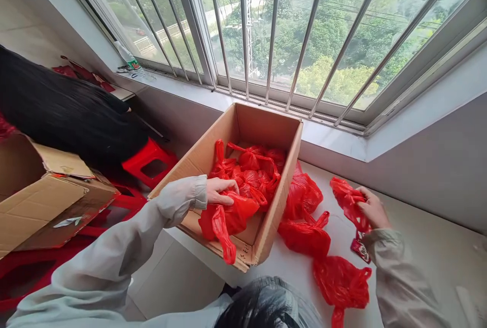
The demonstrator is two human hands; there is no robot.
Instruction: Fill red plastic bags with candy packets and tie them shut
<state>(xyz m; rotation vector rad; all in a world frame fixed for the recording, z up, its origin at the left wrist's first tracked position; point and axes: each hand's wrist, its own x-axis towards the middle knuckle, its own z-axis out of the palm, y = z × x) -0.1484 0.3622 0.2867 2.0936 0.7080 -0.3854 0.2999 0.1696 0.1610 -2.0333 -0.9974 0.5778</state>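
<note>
My left hand point(221, 191) reaches into the open cardboard box point(262, 236) with its fingers closed on a red plastic bag point(240, 212), whose twisted handle hangs near the box's front edge. Several more knotted red bags point(253, 175) lie behind it in the box. Over the white table on the right, my right hand point(373, 208) grips another crumpled red plastic bag point(348, 198). Just below that hand lies a small dark red packet point(360, 250) with pale markings, partly covered by my sleeve. What is inside the bags does not show.
Several filled red bags point(344, 280) lie on the white table point(429, 247) beside the box. A barred window point(274, 38) rises behind. To the left, a person in black point(72, 109) is near red plastic stools point(152, 163) and a second cardboard box point(49, 211). A plastic bottle point(131, 61) lies on the sill.
</note>
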